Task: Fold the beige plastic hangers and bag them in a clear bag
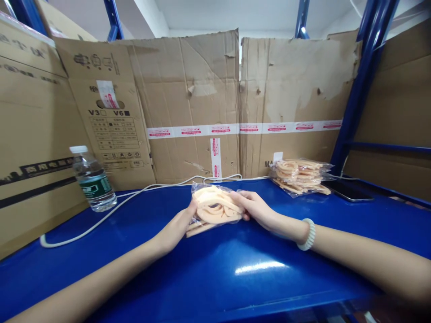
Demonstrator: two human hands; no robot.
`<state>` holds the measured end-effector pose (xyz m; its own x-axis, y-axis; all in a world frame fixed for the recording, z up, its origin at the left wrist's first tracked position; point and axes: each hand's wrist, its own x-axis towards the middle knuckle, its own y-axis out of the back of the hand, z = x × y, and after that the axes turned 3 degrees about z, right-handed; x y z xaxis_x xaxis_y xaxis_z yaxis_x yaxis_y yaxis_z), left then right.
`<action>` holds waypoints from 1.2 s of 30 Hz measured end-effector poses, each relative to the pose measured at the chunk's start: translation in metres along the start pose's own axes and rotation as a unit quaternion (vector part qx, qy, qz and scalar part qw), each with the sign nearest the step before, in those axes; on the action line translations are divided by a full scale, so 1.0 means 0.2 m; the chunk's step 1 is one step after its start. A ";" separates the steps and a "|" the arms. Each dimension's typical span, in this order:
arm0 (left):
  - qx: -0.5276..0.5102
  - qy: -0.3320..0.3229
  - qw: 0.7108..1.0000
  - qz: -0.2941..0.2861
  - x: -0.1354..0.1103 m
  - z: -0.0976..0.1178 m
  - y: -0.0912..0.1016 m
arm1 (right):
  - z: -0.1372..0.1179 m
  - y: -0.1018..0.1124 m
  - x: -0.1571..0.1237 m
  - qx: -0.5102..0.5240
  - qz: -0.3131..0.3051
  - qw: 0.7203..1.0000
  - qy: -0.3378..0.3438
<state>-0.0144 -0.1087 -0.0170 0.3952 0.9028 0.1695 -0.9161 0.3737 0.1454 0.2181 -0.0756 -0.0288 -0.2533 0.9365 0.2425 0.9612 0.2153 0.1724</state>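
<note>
My left grip (179, 225) and right grip (257, 209) pinch the packet (218, 214) from both sides, likely steadying it. The stack (299, 176) sits apart, perhaps for room.

Pale peach inside the clear packet (218, 217) and in the stacked packets (299, 176). Solid deep blue across the desk (188, 278); blue again on the shelf post (365, 67). Plain brown over the cardboard sheets (188, 98), crossed by white tape (230, 129) with repeating red blocks. Brown on the box panel (109, 169), printed with black lettering and ruled lines. White on the cap (78, 149), green on the label (97, 186) of the clear bottle (89, 167). White along the cable (90, 228), pale mint on the bracelet (307, 234).
</note>
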 end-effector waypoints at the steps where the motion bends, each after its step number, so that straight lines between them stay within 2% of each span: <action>1: -0.042 0.046 0.998 0.013 0.00 0.01 -0.01 | -0.01 -0.01 0.00 0.049 -0.015 0.998 -0.040; 3: -0.106 0.123 0.987 0.008 -0.02 0.04 -0.02 | -0.03 -0.02 -0.01 0.140 -0.044 0.983 -0.110; 5: -0.168 0.167 0.971 -0.030 -0.04 0.09 -0.03 | -0.04 -0.02 -0.01 0.201 -0.057 0.965 -0.159; 7: -0.215 0.186 0.956 -0.067 -0.06 0.12 -0.03 | -0.07 -0.01 -0.01 0.217 -0.047 0.957 -0.187; 9: -0.223 0.202 0.951 -0.074 -0.07 0.13 -0.03 | -0.09 0.00 -0.02 0.187 -0.029 0.962 -0.197; 15: -0.198 0.258 0.944 0.049 -0.05 0.10 -0.03 | -0.12 0.04 -0.01 0.036 -0.013 0.988 -0.150; 17: -0.210 0.244 0.945 0.065 -0.04 0.09 -0.03 | -0.11 0.07 0.00 -0.005 0.011 0.989 -0.146; 19: -0.226 0.206 0.950 0.058 -0.04 0.09 -0.03 | -0.10 0.10 0.02 -0.050 0.031 0.987 -0.146; 21: -0.224 0.172 0.958 0.057 -0.03 0.09 -0.04 | -0.07 0.13 0.03 -0.081 0.030 0.986 -0.140; 24: -0.189 0.148 0.967 0.090 -0.03 0.08 -0.03 | -0.03 0.18 0.06 -0.099 0.023 0.987 -0.124; 26: -0.175 0.135 0.970 0.105 -0.02 0.08 -0.02 | -0.01 0.20 0.06 -0.148 0.040 0.986 -0.073; 28: -0.172 0.124 0.972 0.102 -0.02 0.08 0.00 | -0.01 0.21 0.06 -0.245 0.073 0.965 0.060; 29: -0.171 0.120 0.973 0.096 -0.02 0.08 0.00 | -0.01 0.21 0.05 -0.295 0.074 0.942 0.143; 31: -0.168 0.119 0.975 0.085 -0.01 0.07 0.02 | -0.05 0.20 0.01 -0.356 0.019 0.892 0.280; 32: -0.166 0.124 0.975 0.084 -0.01 0.07 0.02 | -0.07 0.19 0.00 -0.367 -0.030 0.873 0.318; 34: -0.159 0.134 0.974 0.091 -0.01 0.06 0.04 | -0.10 0.17 -0.03 -0.371 -0.129 0.851 0.348; 36: -0.162 0.143 0.971 0.098 0.00 0.06 0.05 | -0.12 0.16 -0.04 -0.366 -0.167 0.844 0.355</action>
<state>-0.0240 -0.1082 -0.0029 0.2185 0.9681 -0.1223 -0.9633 0.1940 -0.1855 0.2476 -0.0835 -0.0021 -0.7476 0.3990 0.5308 0.5648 -0.0385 0.8244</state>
